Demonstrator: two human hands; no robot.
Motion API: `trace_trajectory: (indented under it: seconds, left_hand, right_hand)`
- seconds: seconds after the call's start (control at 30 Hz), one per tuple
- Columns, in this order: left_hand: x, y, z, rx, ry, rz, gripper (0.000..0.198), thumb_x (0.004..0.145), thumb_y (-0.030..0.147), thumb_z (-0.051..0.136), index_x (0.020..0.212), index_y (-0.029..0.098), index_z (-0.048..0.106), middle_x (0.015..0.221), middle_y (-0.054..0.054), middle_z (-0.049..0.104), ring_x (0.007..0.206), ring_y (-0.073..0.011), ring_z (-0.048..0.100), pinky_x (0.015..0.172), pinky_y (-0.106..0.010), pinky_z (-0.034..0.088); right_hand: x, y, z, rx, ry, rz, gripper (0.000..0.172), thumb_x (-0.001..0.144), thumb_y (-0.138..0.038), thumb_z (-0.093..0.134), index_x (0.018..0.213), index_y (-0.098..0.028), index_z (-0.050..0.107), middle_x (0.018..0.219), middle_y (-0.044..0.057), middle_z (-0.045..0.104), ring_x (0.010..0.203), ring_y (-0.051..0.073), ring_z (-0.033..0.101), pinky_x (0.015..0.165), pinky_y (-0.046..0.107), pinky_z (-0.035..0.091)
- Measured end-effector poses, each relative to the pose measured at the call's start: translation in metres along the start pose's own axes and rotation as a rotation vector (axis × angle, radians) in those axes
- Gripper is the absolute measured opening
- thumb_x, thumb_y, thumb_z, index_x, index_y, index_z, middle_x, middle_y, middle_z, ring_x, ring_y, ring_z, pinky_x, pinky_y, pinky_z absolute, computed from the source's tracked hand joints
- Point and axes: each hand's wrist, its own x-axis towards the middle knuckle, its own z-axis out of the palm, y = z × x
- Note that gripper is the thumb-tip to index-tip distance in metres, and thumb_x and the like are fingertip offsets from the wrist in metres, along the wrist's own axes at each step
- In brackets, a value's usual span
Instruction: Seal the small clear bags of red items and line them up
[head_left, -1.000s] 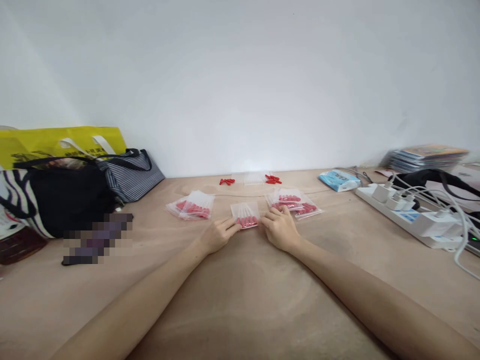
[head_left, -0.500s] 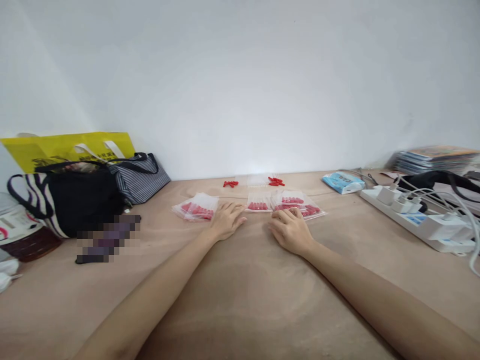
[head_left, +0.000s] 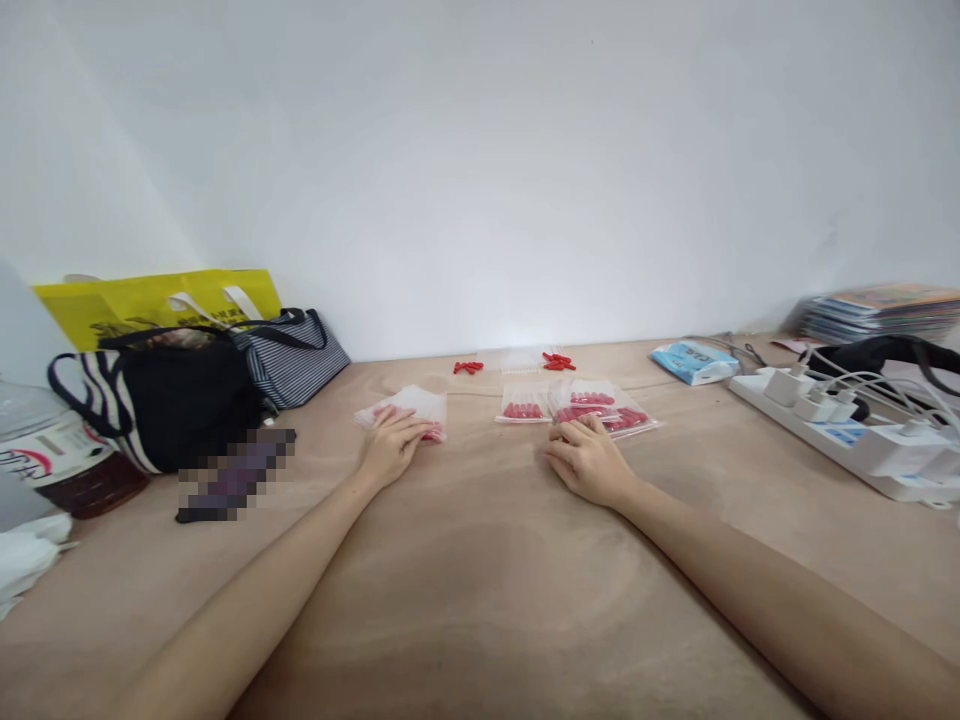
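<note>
My left hand [head_left: 391, 443] lies with fingers stretched over the left pile of clear zip bags [head_left: 422, 402], which hold small red elongated pieces. The hand covers part of that pile. My right hand [head_left: 590, 462] rests at the front edge of the right pile of bags [head_left: 636, 418], its fingers loosely bent and apart, with nothing visible in them. Between the hands, nearer the right one, a single bag [head_left: 523, 402] holds a row of red pieces. Behind it are loose red pieces on the left [head_left: 469, 368] and more loose red pieces on the right [head_left: 558, 361].
Clear bags [head_left: 520, 360] lie near the wall. A blue tissue pack [head_left: 694, 362] and a white power strip [head_left: 817, 425] with plugs and cables are at right, a magazine stack [head_left: 877, 312] behind. Left stand a black bag [head_left: 187, 405], a striped bag [head_left: 296, 360] and a bottle [head_left: 56, 450].
My left hand has moved left from beside the middle bag onto the left pile. My right hand stays by the right pile. The view has shifted slightly.
</note>
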Motion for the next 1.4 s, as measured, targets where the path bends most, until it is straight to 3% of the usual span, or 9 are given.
trace_trajectory:
  seconds: [0.1, 0.23, 0.37, 0.73, 0.83, 1.0, 1.13, 1.27, 1.4]
  left_hand:
    - [0.004, 0.038, 0.002, -0.152, -0.015, 0.032, 0.023, 0.083, 0.021, 0.042, 0.088, 0.020, 0.064, 0.092, -0.003, 0.066, 0.096, -0.0207, 0.057, 0.087, -0.044, 0.042]
    - [0.005, 0.094, 0.003, -0.374, -0.030, 0.027, 0.022, 0.083, 0.017, 0.042, 0.087, 0.018, 0.064, 0.090, -0.004, 0.066, 0.086, -0.0150, 0.061, 0.077, -0.030, 0.050]
    - [0.008, 0.121, 0.006, -0.466, -0.035, 0.096, 0.021, 0.081, 0.012, 0.044, 0.089, 0.018, 0.063, 0.088, -0.003, 0.067, 0.088, -0.0153, 0.061, 0.079, -0.031, 0.050]
    - [0.020, 0.120, 0.012, -0.672, -0.153, 0.172, 0.020, 0.082, 0.015, 0.045, 0.091, 0.019, 0.063, 0.091, -0.003, 0.066, 0.088, -0.0141, 0.060, 0.079, -0.028, 0.050]
    - [0.017, 0.120, 0.010, -0.625, -0.127, 0.118, 0.018, 0.079, 0.020, 0.052, 0.095, 0.018, 0.061, 0.097, -0.005, 0.063, 0.090, -0.0153, 0.059, 0.080, -0.029, 0.050]
    - [0.013, 0.119, 0.011, -0.453, -0.084, -0.036, 0.032, 0.071, 0.026, 0.062, 0.101, 0.016, 0.058, 0.109, -0.012, 0.057, 0.097, -0.0218, 0.056, 0.083, -0.036, 0.048]
    - [0.014, 0.121, 0.011, -0.498, -0.147, -0.037, 0.024, 0.076, 0.023, 0.055, 0.098, 0.016, 0.060, 0.104, -0.010, 0.060, 0.092, -0.0193, 0.059, 0.081, -0.033, 0.049]
    - [0.016, 0.123, 0.008, -0.527, -0.162, -0.068, 0.021, 0.076, 0.018, 0.053, 0.096, 0.016, 0.061, 0.100, -0.006, 0.062, 0.091, -0.0170, 0.059, 0.082, -0.031, 0.048]
    - [0.017, 0.124, 0.007, -0.541, -0.178, -0.094, 0.020, 0.078, 0.018, 0.050, 0.095, 0.019, 0.062, 0.099, -0.004, 0.062, 0.091, -0.0157, 0.058, 0.083, -0.030, 0.047]
  right_hand:
    - [0.000, -0.001, -0.001, 0.029, -0.006, 0.016, 0.019, 0.081, -0.019, 0.044, 0.078, -0.019, 0.063, 0.081, 0.004, 0.058, 0.074, 0.014, 0.047, 0.074, 0.031, 0.026]
    - [0.000, -0.007, -0.007, 0.140, -0.010, 0.062, 0.019, 0.079, -0.033, 0.051, 0.090, -0.021, 0.062, 0.090, 0.005, 0.058, 0.077, 0.014, 0.050, 0.074, 0.031, 0.029]
    - [0.001, -0.016, -0.010, 0.240, -0.079, -0.017, 0.032, 0.074, -0.042, 0.055, 0.100, -0.024, 0.059, 0.099, 0.005, 0.056, 0.084, 0.014, 0.052, 0.074, 0.029, 0.034]
    - [0.000, -0.021, -0.012, 0.267, -0.162, -0.010, 0.025, 0.074, -0.026, 0.053, 0.097, -0.022, 0.059, 0.090, 0.003, 0.060, 0.077, 0.013, 0.055, 0.068, 0.025, 0.040]
    - [0.000, -0.023, -0.010, 0.242, -0.177, -0.003, 0.024, 0.074, -0.021, 0.050, 0.097, -0.020, 0.058, 0.087, 0.003, 0.060, 0.077, 0.014, 0.054, 0.067, 0.026, 0.040]
    - [0.000, -0.025, -0.002, 0.209, -0.165, 0.018, 0.016, 0.080, -0.016, 0.043, 0.085, -0.018, 0.058, 0.079, 0.004, 0.059, 0.072, 0.013, 0.053, 0.066, 0.024, 0.038]
    - [0.002, -0.028, -0.003, 0.225, -0.151, 0.075, 0.014, 0.083, -0.019, 0.042, 0.079, -0.017, 0.055, 0.073, 0.003, 0.056, 0.069, 0.013, 0.051, 0.063, 0.024, 0.037]
    - [0.004, -0.030, -0.006, 0.376, -0.169, 0.178, 0.011, 0.075, -0.026, 0.055, 0.083, -0.018, 0.054, 0.075, 0.001, 0.054, 0.062, 0.011, 0.050, 0.058, 0.022, 0.039]
    - [0.004, -0.031, -0.001, 0.521, -0.123, 0.312, 0.012, 0.071, -0.015, 0.054, 0.081, -0.018, 0.056, 0.076, 0.001, 0.053, 0.059, 0.009, 0.050, 0.056, 0.022, 0.041]
